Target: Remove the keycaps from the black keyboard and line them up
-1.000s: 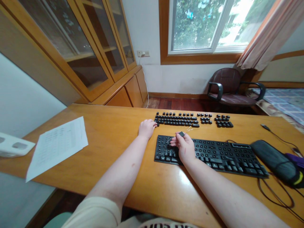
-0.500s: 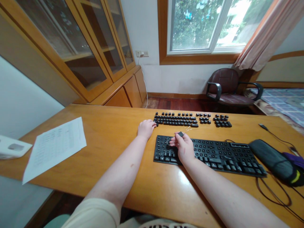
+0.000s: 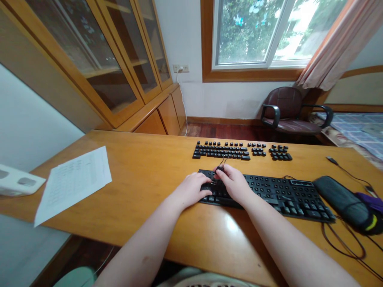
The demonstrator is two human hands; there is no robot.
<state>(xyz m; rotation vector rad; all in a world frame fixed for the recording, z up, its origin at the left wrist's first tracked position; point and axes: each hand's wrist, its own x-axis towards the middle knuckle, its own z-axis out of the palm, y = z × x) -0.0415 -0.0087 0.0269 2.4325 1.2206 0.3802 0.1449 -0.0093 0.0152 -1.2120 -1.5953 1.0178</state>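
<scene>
A black keyboard (image 3: 260, 185) lies on the desk, many of its upper keys removed and the keys along its near edge still on. My right hand (image 3: 235, 184) is closed around a small black keycap puller (image 3: 220, 169) with thin wire loops. One pair of wires points up and away; the other end is down at the keyboard's left part. My left hand (image 3: 192, 189) rests at the keyboard's left end, thumb and fingers apart, touching the keys there. Behind the keyboard, loose black keycaps (image 3: 221, 153) lie in rows matching a keyboard layout.
Right of the keyboard lie a dark pouch (image 3: 341, 201), a coiled cable (image 3: 344, 255) and a USB plug (image 3: 331, 160). Printed sheets (image 3: 74, 181) and a white object (image 3: 22, 181) are at the left. A chair (image 3: 287, 107) stands beyond the desk.
My left hand has moved from the left end of the loose keycap rows back to the keyboard. My right hand has turned the puller so one end points down at the keys.
</scene>
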